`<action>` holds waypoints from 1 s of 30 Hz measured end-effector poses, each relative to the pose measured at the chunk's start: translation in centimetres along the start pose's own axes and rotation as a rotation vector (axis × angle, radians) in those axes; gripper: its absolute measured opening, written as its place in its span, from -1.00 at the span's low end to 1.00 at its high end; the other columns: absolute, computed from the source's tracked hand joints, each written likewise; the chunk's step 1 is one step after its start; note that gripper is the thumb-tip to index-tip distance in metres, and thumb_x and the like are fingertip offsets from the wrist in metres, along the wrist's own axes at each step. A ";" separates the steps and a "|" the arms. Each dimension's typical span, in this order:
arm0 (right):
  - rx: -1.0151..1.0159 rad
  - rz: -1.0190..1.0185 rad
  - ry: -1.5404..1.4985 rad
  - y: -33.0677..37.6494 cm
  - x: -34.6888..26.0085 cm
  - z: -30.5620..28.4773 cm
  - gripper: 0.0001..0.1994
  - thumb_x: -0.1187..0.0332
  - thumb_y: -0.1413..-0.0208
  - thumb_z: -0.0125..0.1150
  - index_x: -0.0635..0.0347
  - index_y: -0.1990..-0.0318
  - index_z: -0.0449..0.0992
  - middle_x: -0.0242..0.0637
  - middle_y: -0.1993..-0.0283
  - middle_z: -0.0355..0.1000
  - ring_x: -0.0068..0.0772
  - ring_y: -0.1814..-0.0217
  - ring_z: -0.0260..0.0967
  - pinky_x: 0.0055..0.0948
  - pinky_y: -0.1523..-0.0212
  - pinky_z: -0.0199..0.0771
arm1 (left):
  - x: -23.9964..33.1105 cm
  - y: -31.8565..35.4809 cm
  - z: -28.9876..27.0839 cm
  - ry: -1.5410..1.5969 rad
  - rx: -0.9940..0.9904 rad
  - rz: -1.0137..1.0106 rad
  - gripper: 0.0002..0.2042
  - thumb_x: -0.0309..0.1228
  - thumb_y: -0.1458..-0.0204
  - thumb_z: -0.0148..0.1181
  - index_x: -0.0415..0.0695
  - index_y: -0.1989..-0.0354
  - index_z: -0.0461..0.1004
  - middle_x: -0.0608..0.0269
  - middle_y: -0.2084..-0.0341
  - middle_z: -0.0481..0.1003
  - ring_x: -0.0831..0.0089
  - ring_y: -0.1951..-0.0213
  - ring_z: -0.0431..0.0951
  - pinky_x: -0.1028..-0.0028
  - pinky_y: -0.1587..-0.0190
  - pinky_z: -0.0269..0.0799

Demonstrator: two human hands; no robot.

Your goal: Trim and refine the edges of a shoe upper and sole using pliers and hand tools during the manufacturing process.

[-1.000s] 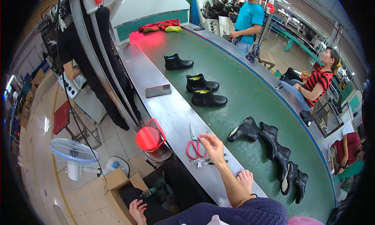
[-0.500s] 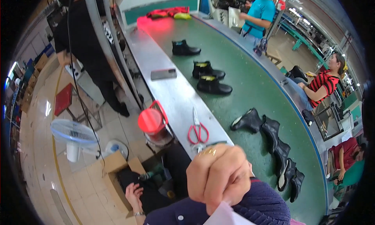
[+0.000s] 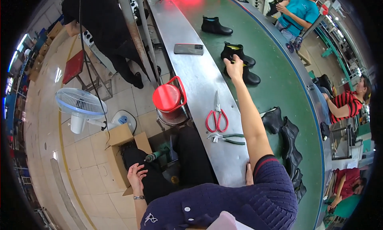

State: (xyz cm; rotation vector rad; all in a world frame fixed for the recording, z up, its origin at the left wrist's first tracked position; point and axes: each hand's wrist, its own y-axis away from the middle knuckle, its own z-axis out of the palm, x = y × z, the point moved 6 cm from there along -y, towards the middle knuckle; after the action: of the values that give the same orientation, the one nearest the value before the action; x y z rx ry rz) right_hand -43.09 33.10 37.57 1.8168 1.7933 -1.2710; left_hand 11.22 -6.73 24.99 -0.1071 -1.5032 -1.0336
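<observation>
- The right hand [image 3: 235,68], above the centre of the frame, reaches over the green conveyor belt [image 3: 275,90] to the nearer black ankle boot [image 3: 252,77] of a close pair; its thumb and fingers cover that boot's shaft, and whether they pinch it cannot be told.
- The farther black ankle boot [image 3: 239,52], just beyond, stands upright, its yellow lining showing at the mouth.
- The left hand [image 3: 137,173], lower left, lies over the dark trousers [image 3: 190,156], its fingers loosely curled around nothing; the two hands are well apart.
- The nearer boot looks fairly light, its shaft soft enough to fold under a pinch, the foot and sole probably stiffer.
- The smooth black upper may be a little slippery and could scuff; nothing suggests it is brittle.
- The best hold seems to be the shaft's rim, thumb inside and fingers outside, or the heel if the shaft sags; the neighbouring boot leaves little finger room between them.
- Red-handled scissors [image 3: 218,109] and green-handled pincers [image 3: 223,137] lie on the metal ledge [image 3: 197,76], centre of the frame, clear of the reaching forearm.
</observation>
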 end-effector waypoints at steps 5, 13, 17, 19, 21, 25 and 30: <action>0.036 0.026 0.127 -0.3 4.1 2.4 -0.55 0.14 0.14 0.40 0.28 0.18 0.46 -0.04 0.17 0.47 -0.04 0.08 0.43 -0.20 0.05 0.42 | -0.3 0.2 -0.2 -0.030 -0.006 -0.020 -0.73 -0.23 -0.22 0.02 -0.16 0.08 0.39 0.07 0.29 0.57 0.33 0.46 0.61 0.54 0.49 0.48; -0.115 0.075 -0.443 1.5 2.0 -10.7 -0.77 0.28 -0.13 0.22 0.31 0.28 0.52 -0.41 0.54 0.41 -0.65 0.58 0.36 -0.60 0.54 0.37 | 4.6 2.1 6.1 -0.074 -0.183 0.108 -0.76 -0.32 -0.24 0.01 -0.21 0.06 0.40 0.10 0.23 0.55 0.40 0.34 0.60 0.53 0.30 0.48; -0.366 0.008 -0.568 7.7 -11.2 -18.0 -0.78 0.26 -0.16 0.21 0.27 0.28 0.51 -0.47 0.54 0.36 -0.69 0.54 0.27 -0.65 0.50 0.24 | 9.9 5.1 13.3 -0.228 -0.501 0.318 -0.71 -0.40 -0.18 0.09 -0.23 -0.04 0.37 0.12 0.13 0.52 0.43 0.20 0.56 0.51 0.15 0.48; -0.513 0.017 -0.584 10.6 -15.3 -18.0 -0.77 0.27 -0.15 0.22 0.30 0.23 0.51 -0.47 0.55 0.37 -0.70 0.58 0.26 -0.66 0.54 0.22 | 11.3 6.5 18.1 -0.350 -0.672 0.402 -0.54 -0.42 -0.09 0.20 -0.22 -0.17 0.29 0.10 -0.01 0.45 0.38 0.03 0.49 0.44 -0.01 0.41; -0.680 0.001 -0.591 14.2 -19.4 -17.9 -0.76 0.29 -0.14 0.23 0.33 0.21 0.51 -0.47 0.57 0.37 -0.71 0.62 0.26 -0.67 0.57 0.22 | 13.4 9.2 22.1 -0.567 -0.838 0.595 -0.28 -0.46 0.05 0.33 -0.17 -0.32 0.11 0.12 -0.20 0.29 0.33 -0.17 0.34 0.36 -0.19 0.25; -1.006 0.032 -0.668 21.4 -24.4 -15.4 -0.76 0.28 -0.11 0.28 0.32 0.25 0.53 -0.49 0.61 0.36 -0.72 0.64 0.28 -0.70 0.60 0.23 | 13.6 13.4 24.8 -0.489 -1.223 0.633 0.07 -0.56 0.27 0.42 -0.11 -0.43 -0.21 0.11 -0.38 0.00 0.36 -0.36 0.05 0.40 -0.35 -0.05; -1.141 0.048 -0.754 26.3 -25.6 -11.0 -0.85 0.36 -0.17 0.19 0.29 0.26 0.50 -0.49 0.54 0.38 -0.73 0.68 0.24 -0.71 0.64 0.17 | 11.5 13.6 20.1 -0.313 -1.112 0.631 0.13 -0.64 0.32 0.33 -0.14 -0.43 -0.35 0.14 -0.41 -0.11 0.37 -0.40 -0.04 0.40 -0.37 -0.12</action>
State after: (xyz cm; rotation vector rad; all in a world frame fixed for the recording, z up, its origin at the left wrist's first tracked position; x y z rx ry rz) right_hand -10.79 19.48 53.02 0.6142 1.4656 -0.5181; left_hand 1.46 8.64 44.70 -1.4737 -0.8703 -1.2232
